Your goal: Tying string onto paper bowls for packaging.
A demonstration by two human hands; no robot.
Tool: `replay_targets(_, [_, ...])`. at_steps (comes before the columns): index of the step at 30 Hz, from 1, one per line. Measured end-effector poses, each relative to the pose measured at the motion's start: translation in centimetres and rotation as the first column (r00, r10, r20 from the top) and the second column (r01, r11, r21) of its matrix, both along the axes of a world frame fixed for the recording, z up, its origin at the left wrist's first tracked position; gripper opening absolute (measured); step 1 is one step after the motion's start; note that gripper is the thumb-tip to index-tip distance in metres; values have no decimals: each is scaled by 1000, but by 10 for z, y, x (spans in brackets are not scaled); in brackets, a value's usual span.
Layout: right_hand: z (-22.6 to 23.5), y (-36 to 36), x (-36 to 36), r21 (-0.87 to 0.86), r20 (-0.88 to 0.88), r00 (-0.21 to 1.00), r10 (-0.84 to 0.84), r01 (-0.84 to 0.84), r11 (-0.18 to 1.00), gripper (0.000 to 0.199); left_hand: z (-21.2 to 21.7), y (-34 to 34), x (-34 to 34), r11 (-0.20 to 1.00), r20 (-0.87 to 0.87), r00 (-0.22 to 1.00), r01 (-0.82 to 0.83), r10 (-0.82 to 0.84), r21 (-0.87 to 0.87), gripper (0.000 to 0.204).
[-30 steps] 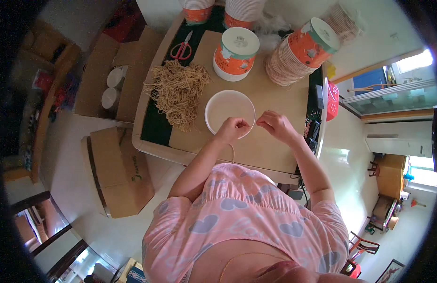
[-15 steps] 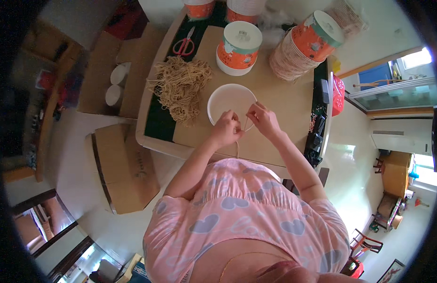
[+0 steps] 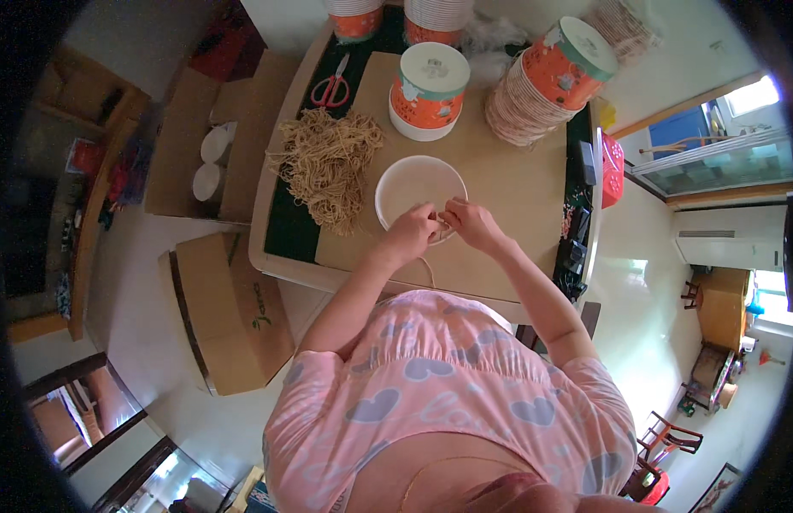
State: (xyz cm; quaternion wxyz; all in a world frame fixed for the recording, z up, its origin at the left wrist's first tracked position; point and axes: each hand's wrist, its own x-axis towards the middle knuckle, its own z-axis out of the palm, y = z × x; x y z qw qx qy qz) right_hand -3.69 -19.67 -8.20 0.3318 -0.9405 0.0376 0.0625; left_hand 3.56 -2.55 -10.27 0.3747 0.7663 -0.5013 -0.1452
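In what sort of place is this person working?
Probably a room in a home, used for handwork: a chair and a framed picture are at lower right, and twine lies heaped on the table.

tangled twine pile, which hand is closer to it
Left. The left hand is to the right of the tangled twine pile and a bit nearer the person's body, not touching it; the right hand is farther right, beyond the left hand.
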Motion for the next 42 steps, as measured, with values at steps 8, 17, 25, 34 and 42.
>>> replay_targets(8, [-10,-1,-10,258,111,991,-72,41,965,6,5,-3,-9,995,-150,986,-82,72,-63,9])
replay_targets(17, [4,17,-23,-48,487,870,-78,116,992,8,14,-3,-7,984,-375,923,-135,82,-117,11])
replay_targets(25, [7,26,-30,243,256,891,-375,316,917,5,32,-2,-8,997,7,997,-72,72,26,10])
replay_targets(34, [2,27,-26,450,180,864,-471,353,820,2,18,-12,-9,964,-574,796,-261,192,-39,8])
replay_targets(42, [6,46,-28,424,328,767,-551,402,811,5,-15,-10,11,987,-951,-298,-153,-81,-36,14])
